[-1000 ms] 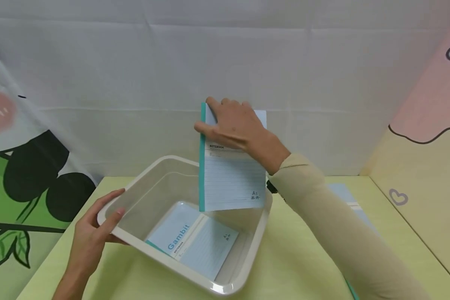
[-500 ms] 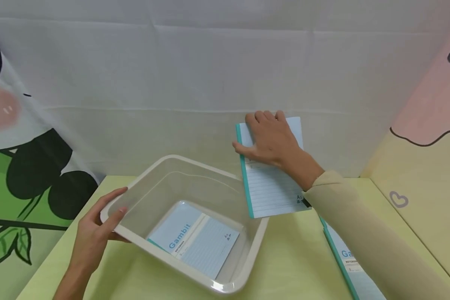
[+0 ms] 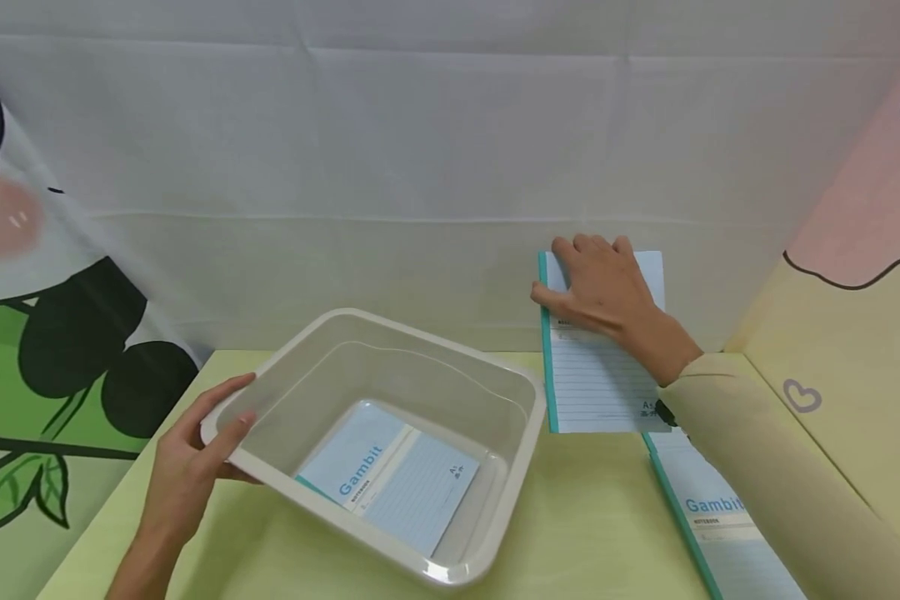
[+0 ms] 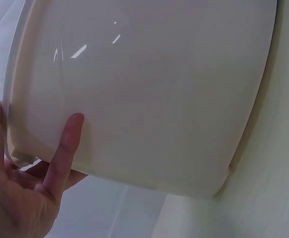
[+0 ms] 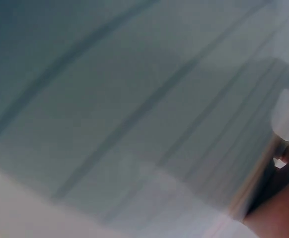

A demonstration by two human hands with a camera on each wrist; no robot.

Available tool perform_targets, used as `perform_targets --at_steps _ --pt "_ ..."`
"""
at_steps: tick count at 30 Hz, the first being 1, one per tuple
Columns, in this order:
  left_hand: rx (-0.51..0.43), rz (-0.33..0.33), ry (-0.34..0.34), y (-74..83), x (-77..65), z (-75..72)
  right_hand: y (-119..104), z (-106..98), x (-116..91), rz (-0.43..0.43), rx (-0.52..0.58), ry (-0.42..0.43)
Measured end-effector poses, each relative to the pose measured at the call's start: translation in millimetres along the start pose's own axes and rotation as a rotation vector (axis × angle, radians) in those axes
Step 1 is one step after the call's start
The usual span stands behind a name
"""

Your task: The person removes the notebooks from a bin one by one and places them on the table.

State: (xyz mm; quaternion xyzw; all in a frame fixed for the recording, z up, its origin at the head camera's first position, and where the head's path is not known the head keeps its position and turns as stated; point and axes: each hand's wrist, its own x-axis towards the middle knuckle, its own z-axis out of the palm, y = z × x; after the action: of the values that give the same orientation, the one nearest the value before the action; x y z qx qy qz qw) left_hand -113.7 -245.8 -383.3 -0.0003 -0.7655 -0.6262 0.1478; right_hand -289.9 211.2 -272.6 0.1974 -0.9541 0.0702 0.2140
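Observation:
My left hand grips the left corner of a whitish plastic basin, thumb over its rim. From the left wrist, a finger lies against the basin's glossy outer wall. Inside the basin, a pale blue notebook marked Gambit lies flat. To the right of the basin, my right hand holds another notebook upright, its teal spine to the left and the thumb at that spine. That notebook's lined cover fills most of the right wrist view, blurred.
Another Gambit notebook with a teal spine lies on the yellow table at the right, partly under my sleeve. A white cloth hangs behind the table. A cream and pink panel borders the right side.
My right hand has carried its notebook from over the basin to the right and slightly down, beyond the rim. More of the notebook on the table shows. The left hand keeps its hold.

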Motion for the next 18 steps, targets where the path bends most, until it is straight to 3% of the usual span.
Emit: perform_targets --at_steps 8,18 --pt "0.003 -0.007 -0.01 -2.1 1.2 -3.6 25.8 20.6 -11.1 0.041 -0.009 -0.093" --pt "-0.029 -0.018 -0.003 -6.9 -0.3 -8.9 21.3 73.1 -23.1 0.002 0.003 -0.148"
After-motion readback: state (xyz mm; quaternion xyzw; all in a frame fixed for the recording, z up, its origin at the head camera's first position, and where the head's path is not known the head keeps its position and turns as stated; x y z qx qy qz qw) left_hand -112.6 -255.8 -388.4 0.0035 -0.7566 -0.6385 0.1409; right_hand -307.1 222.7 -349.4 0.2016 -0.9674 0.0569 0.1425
